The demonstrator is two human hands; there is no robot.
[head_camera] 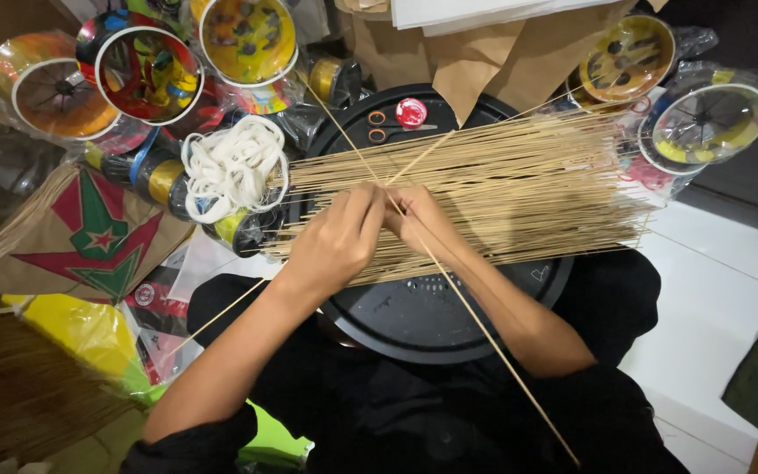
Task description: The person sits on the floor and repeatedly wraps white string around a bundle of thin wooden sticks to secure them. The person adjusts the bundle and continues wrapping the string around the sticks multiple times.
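2 hands (335, 241), 1 black tray (414, 316), 1 pr scissors (388, 127), 1 stick bundle (519, 184), 1 white cord coil (234, 167).

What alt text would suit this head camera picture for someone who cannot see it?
Two hands, left and right, cross thin sticks over a bundle of bamboo sticks on a round black tray. Colourful spools, white string and scissors surround it.

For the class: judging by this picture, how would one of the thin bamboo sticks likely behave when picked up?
A stick is long and very thin, so probably light and springy, and may snap if bent. The pile lies loose on the round black tray, so sticks would likely roll or scatter if pushed.
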